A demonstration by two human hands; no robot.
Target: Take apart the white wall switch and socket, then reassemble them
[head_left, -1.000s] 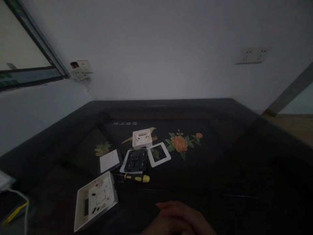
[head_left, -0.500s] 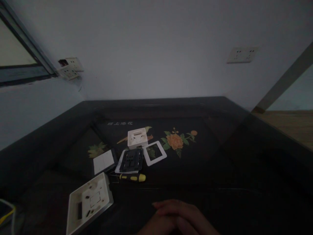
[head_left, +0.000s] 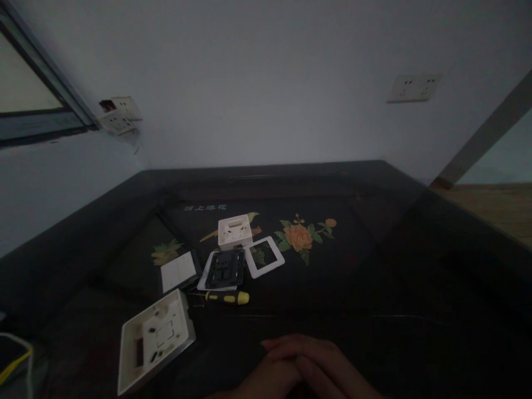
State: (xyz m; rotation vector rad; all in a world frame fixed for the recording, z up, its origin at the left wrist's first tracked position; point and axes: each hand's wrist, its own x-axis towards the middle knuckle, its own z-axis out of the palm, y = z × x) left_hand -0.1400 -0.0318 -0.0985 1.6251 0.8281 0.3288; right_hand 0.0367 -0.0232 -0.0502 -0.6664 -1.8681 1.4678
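My two hands rest clasped together at the bottom of the view, on or just above the dark tabletop. The right hand (head_left: pixel 322 357) lies over the left hand (head_left: pixel 272 378), fingers closed; no object shows in either. Nearest to them lies a screwdriver (head_left: pixel 228 298) with a black and yellow handle, its shaft pointing left. Left of the hands sits a large white mounting box (head_left: pixel 166 332), open side up. Beyond the screwdriver are a black switch plate part (head_left: pixel 226 267) on a white plate, a white square frame (head_left: pixel 272 265), a white-faced panel (head_left: pixel 178 272) and a smaller white box (head_left: pixel 235 230).
The dark table (head_left: pixel 374 288) carries a printed flower (head_left: pixel 298 237) and meets a pale wall at the back. A wall socket (head_left: pixel 414 88) is at right, with more sockets (head_left: pixel 120 116) at left near a window. White and yellow cables (head_left: pixel 19 360) lie at lower left.
The camera view has shifted slightly, moving the objects a little up and right in the picture. My hands stay clasped, and nothing on the table has been moved.
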